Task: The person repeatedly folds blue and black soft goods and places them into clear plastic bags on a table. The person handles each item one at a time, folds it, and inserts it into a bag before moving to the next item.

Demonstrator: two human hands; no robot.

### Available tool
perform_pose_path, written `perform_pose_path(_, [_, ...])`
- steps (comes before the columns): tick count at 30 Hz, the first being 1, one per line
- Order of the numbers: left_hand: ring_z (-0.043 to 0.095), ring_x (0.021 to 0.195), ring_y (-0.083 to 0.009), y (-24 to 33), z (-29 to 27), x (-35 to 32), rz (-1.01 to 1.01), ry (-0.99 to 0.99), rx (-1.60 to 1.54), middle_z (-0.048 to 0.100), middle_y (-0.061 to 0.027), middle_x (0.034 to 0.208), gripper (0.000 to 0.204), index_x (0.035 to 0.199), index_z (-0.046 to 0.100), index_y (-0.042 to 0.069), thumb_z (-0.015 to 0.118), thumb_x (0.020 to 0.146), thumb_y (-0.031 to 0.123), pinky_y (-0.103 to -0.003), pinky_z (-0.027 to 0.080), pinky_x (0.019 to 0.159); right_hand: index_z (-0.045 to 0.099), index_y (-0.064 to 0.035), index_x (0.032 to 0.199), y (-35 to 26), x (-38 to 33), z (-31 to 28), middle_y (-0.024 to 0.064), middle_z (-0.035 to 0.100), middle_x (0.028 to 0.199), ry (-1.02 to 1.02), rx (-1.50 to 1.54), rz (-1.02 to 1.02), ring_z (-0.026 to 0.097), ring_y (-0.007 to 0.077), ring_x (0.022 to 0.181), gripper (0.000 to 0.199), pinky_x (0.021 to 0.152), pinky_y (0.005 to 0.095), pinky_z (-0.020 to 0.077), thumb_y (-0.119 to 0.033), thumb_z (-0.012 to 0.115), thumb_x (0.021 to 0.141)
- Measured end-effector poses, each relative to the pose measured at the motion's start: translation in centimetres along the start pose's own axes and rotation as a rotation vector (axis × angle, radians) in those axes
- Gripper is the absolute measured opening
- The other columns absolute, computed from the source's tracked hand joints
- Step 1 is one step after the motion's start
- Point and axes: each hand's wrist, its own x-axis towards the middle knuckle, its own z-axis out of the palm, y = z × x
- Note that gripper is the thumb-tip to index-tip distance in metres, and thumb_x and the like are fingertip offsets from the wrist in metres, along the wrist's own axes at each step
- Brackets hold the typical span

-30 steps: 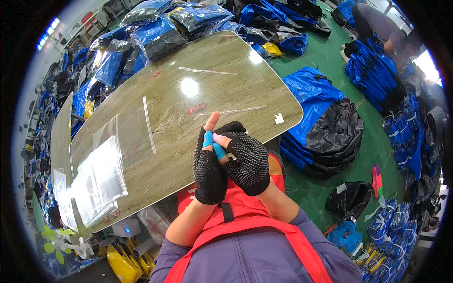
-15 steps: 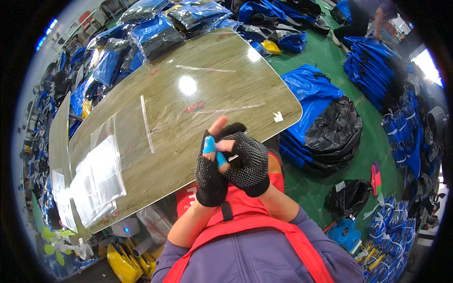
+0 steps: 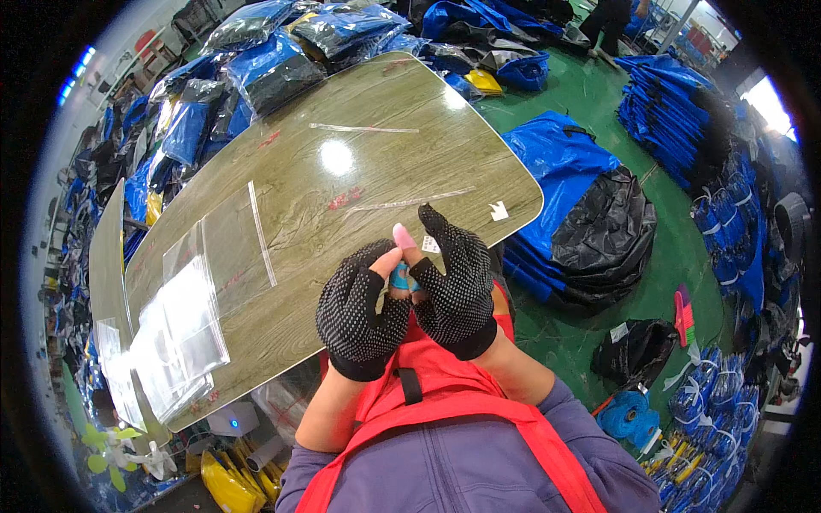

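Observation:
Both of my hands wear black gloves with white dots, with bare fingertips showing, and meet above the table's near edge. My left hand is curled inward, its thumb close to the right thumb. Blue tape shows on a finger between the hands; whatever the left fingers close on is hidden. My right hand has its thumb up and a covered finger stretched out, apart from each other. A small white label shows beside that finger. Beneath is the wood-patterned table, with clear plastic bags on its left part.
Packed blue and black bags are heaped beyond the table. To the right, a large blue and black bundle stands on the green floor, near a pink brush and blue twine. Someone's legs show at far right.
My hands have turned: the left has rolled so its dotted side shows, and the right has opened, with a finger extended. At far right, the other person has moved farther back from the blue stack.

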Motion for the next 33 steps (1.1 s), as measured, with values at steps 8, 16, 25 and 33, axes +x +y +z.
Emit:
perform_pose_path(8, [0.064, 0.086, -0.0304, 0.1, -0.2, 0.7, -0.061, -0.211, 0.196, 0.066, -0.0107, 0.101, 0.037, 0.108, 0.063, 0.009, 0.068, 0.072, 0.005, -0.038, 0.051, 0.074, 0.058, -0.0194, 0.129, 1.0, -0.3, -1.1, 0.0184, 0.045, 0.139, -0.018, -0.331, -0.081, 0.046, 0.0365, 0.119, 0.05, 0.1, 0.0556, 0.0312, -0.016, 0.057, 0.08])
perform_pose_path(16, [0.063, 0.079, -0.0304, -0.5, 0.9, 1.6, -0.1, -0.162, 0.11, 0.064, -0.0112, 0.087, 0.027, 0.093, 0.061, 0.009, 0.072, 0.07, 0.013, -0.037, 0.05, 0.068, 0.06, -0.0203, 0.125, 1.3, -0.8, -0.9, 0.0117, 0.044, 0.144, 0.016, -0.291, -0.034, 0.041, 0.0323, 0.129, 0.043, 0.105, 0.055, 0.0259, -0.019, 0.057, 0.082])
perform_pose_path(25, [0.062, 0.073, -0.0301, -0.9, 1.4, 1.4, -0.096, -0.122, 0.062, 0.061, -0.0098, 0.083, 0.032, 0.092, 0.058, 0.008, 0.076, 0.067, 0.017, -0.037, 0.049, 0.064, 0.043, -0.0134, 0.142, 1.2, -2.1, 1.4, 0.0217, 0.019, 0.154, -0.153, 1.13, 0.451, 0.022, 0.0364, 0.142, 0.074, 0.113, 0.0435, 0.0219, -0.009, 0.063, 0.07])
perform_pose_path(33, [0.066, 0.085, -0.0252, -1.7, 2.9, 0.6, -0.268, -0.002, -0.244, 0.066, -0.0113, 0.09, 0.025, 0.097, 0.064, 0.006, 0.073, 0.073, 0.008, -0.034, 0.051, 0.076, 0.02, -0.0043, 0.149, 1.8, -2.1, 2.5, 0.0181, 0.022, 0.154, -0.152, 0.846, 0.194, 0.011, 0.0385, 0.145, 0.09, 0.116, 0.0434, 0.0142, -0.012, 0.06, 0.069])
